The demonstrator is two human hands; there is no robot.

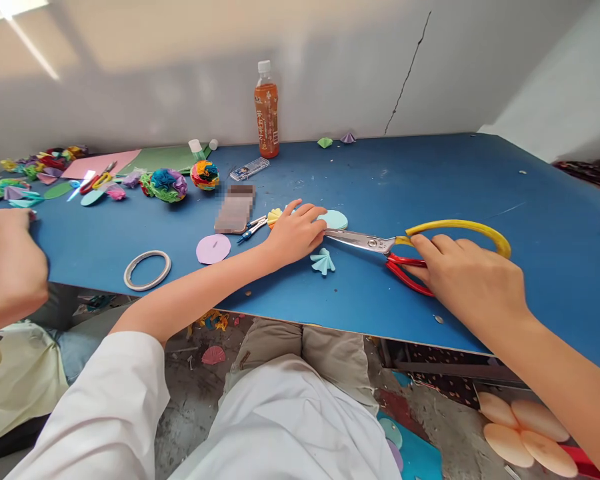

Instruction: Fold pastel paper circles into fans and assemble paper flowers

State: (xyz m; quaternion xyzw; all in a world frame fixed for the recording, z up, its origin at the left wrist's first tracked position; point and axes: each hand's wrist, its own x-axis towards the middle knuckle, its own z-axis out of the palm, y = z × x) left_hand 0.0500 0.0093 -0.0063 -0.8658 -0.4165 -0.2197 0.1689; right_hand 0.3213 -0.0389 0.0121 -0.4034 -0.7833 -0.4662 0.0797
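My right hand (pixel 473 280) grips the handles of large scissors (pixel 365 241), one loop yellow and one red. The blades look closed and point left toward my left hand (pixel 297 233). My left hand is palm down with fingers curled, its thumb and fingertips at the blade tips; what lies under them is hidden. Just beyond its fingertips is a light blue paper circle (pixel 335 219), partly covered. A pleated light blue paper piece (pixel 323 262) lies below the blades. Behind my left hand a yellow pleated paper piece (pixel 274 217) shows beside a compass-like tool (pixel 253 229).
A purple paper circle (pixel 213 249), a tape roll (pixel 147 270) and a phone (pixel 235 210) lie left of my hand. Paper balls (pixel 165 185) and an orange drink bottle (pixel 267 113) stand farther back. Another person's arm (pixel 15 267) reaches in at left. The table's front edge (pixel 300 323) is close.
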